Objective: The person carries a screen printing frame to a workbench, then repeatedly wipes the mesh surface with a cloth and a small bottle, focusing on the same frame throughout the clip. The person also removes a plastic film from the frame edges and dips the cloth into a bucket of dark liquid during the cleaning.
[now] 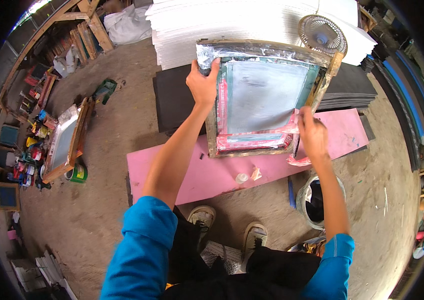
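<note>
Firstly, surface: brown floor (97,215), bare and scuffed, across much of the view. Above it, pink board (212,182), one, slanting from left of centre up to right of centre.

Room: white stack (252,25), one, upper centre. Dark stack (347,92), one, just below. Fan (322,35), round, one, upper right, in front of the white stack. Pale sack (128,24), one, upper left. Black and blue sheets along the right rim; number unclear. Pots (34,150) at the left rim, crowded past counting.

In hand: screen (212,115), wood-edged, pale mesh, one, upper centre, upright or nearly so, lower edge over the pink board. Tape (272,132), red and white, along the left and lower sides of the mesh; strip partly loose, with a tail dangling at lower right.

Hands, two. Left hand (203,87): clasped on the screen's upper left edge. Right hand (313,137): slightly blurred, fingers closed on the loose tape, lower right of the screen.

Also: second screen (64,142), one, tilted, left. Green tin (80,175), one, just beside. Clear cup (242,178), one, and crumpled scrap (256,173), one, both on the pink board. Bucket (300,202), one, lower right. Shoes (255,235), two, lower centre. Blue sleeves (144,240), two.
</note>
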`<state>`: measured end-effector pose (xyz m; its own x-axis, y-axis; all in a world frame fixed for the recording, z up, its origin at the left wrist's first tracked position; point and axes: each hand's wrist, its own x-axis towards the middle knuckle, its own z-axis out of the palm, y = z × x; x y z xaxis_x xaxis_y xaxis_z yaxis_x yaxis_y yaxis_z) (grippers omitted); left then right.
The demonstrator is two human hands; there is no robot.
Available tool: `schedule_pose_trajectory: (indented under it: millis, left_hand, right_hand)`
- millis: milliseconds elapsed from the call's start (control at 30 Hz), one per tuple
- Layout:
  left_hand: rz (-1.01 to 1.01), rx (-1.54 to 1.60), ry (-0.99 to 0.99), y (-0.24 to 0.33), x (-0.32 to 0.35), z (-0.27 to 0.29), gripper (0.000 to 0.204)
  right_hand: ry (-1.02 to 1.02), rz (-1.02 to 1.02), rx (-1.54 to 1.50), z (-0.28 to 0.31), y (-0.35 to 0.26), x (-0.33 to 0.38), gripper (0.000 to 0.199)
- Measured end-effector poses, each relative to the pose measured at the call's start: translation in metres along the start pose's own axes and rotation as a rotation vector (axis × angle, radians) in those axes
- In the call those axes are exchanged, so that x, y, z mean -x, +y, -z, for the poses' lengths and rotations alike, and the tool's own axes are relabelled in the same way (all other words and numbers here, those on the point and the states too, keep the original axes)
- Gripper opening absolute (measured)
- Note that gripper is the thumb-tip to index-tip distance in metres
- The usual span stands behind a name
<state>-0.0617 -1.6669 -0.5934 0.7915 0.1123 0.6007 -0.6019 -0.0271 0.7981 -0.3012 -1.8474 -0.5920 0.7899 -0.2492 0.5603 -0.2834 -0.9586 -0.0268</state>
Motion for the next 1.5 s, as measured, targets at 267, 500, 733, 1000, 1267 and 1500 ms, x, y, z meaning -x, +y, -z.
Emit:
schedule_pose_trajectory:
  millis: [267, 500, 733, 1000, 1267, 1500]
  left_hand:
    - [-0.049, 0.049, -0.027, 0.001, 0.006, -0.001, 0.036]
    - [0.03, 0.102, -0.094, 0.007, 0.011, 0.006, 0.038]
    - [0.014, 0.108, -0.087, -0.034, 0.04, 0.005, 0.039]
    - [0.139, 0.037, -0.148, -0.092, 0.048, -0.012, 0.041]
    - [0.153, -0.072, -0.148, -0.119, 0.035, -0.033, 0.041]
    - [0.19, -0.147, -0.099, -0.124, 0.036, -0.037, 0.052]
  right_hand:
    - [0.14, -0.362, 0.199, 0.103, 0.057, -0.028, 0.018]
    - [-0.14, 0.109, -0.257, 0.018, 0.006, -0.016, 0.019]
    - [-0.231, -0.237, -0.508, -0.016, 0.016, 0.002, 0.017]
    - [-0.297, -0.523, 0.028, -0.066, 0.052, -0.006, 0.044]
    - [-0.625, -0.338, 0.483, -0.163, 0.056, -0.042, 0.057]
    - [-0.38, -0.43, 0.175, -0.201, 0.077, -0.02, 0.024]
